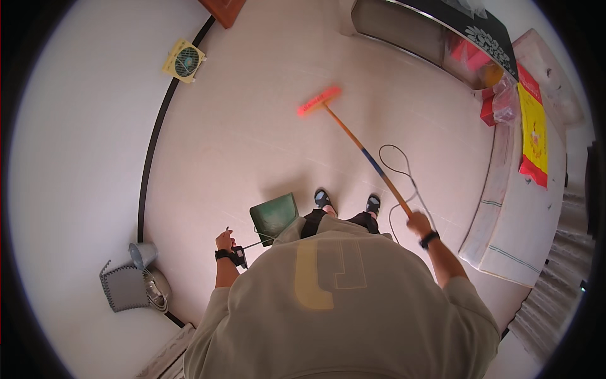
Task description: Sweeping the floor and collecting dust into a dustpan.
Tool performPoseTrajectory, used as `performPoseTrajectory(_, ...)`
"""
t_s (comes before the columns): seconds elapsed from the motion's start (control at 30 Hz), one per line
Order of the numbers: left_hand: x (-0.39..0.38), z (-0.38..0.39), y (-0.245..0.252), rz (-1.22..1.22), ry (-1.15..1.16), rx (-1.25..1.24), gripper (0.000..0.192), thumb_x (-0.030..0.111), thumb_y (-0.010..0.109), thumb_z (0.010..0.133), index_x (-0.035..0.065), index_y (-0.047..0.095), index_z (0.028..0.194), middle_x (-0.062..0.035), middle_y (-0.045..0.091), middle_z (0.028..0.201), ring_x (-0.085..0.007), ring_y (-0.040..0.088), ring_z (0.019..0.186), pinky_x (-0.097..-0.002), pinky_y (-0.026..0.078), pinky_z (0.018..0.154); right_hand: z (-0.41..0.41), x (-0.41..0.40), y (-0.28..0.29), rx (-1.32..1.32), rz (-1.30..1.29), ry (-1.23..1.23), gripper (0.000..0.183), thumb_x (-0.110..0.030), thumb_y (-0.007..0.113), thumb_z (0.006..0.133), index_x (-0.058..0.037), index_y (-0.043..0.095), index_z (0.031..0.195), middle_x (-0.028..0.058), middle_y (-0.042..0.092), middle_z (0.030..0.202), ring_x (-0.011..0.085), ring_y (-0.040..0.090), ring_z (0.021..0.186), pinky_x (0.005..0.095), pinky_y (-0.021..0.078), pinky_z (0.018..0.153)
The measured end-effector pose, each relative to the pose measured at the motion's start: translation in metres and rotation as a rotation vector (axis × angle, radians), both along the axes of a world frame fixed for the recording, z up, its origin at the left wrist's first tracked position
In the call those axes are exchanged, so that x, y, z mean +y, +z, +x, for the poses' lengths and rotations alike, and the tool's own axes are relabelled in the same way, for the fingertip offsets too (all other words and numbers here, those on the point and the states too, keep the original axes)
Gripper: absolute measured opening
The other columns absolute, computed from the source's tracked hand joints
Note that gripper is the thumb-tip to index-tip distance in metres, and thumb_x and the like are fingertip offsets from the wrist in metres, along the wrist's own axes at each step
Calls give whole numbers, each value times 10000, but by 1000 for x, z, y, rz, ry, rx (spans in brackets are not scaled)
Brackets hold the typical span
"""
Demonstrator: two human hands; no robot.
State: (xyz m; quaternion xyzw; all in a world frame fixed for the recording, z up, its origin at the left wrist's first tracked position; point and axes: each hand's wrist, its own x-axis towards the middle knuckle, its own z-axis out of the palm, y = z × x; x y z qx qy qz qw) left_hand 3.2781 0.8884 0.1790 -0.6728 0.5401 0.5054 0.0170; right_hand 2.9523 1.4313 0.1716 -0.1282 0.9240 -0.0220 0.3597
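My right hand (418, 224), with a black band at the wrist, is closed around the upper end of an orange broom handle (349, 135) with a dark blue section. Ahead of my feet, the red-orange broom head (319, 100) is over the floor, slightly blurred. My left hand (225, 240) is at my left side, its fingers curled around what looks like the end of the dustpan's thin handle (258, 244); the grip is partly hidden. A small black device (239, 257) sits by that wrist. The green dustpan (274, 215) rests on the floor left of my feet.
A dark cable (409, 173) loops on the floor at the right. A yellow box fan (184, 60) stands by the left wall. Left-behind are a grey bucket (143, 256) and metal basin (157, 290). A black-topped cabinet (402, 28) and covered seat (511, 227) line the right.
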Motion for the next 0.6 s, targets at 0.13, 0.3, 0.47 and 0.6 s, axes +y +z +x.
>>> performPoseTrajectory(0.13, 17, 13, 1, -34, 60, -17, 225, 204, 389, 755, 37, 527, 816, -14, 392, 442, -97, 354, 361, -224, 312, 324, 101, 134, 49, -103, 117, -18, 231, -216, 452, 676, -4, 519, 614, 168, 536, 644, 302, 529, 629, 375, 434, 569)
performPoseTrajectory(0.3, 31, -33, 1, -61, 75, 3, 232, 186, 400, 727, 25, 543, 813, -46, 421, 437, -118, 370, 313, -225, 309, 291, 217, 205, 104, -46, -9, -315, 269, -235, 470, 665, 8, 529, 569, 191, 514, 573, 317, 516, 541, 398, 409, 521)
performPoseTrajectory(0.47, 49, -47, 18, -136, 54, 65, 252, 191, 394, 735, -1, 534, 819, -49, 418, 433, -125, 370, 308, -229, 306, 288, 177, 172, 98, 12, -124, -359, 240, -203, 458, 664, 4, 517, 556, 187, 504, 552, 334, 498, 541, 412, 402, 514)
performPoseTrajectory(0.6, 61, -39, 33, -180, 51, 124, 262, 209, 401, 751, -11, 526, 818, -44, 414, 432, -118, 369, 305, -225, 297, 284, 78, 142, 48, 108, -215, -254, 242, -194, 439, 673, -12, 499, 524, 176, 506, 556, 328, 494, 547, 413, 407, 524)
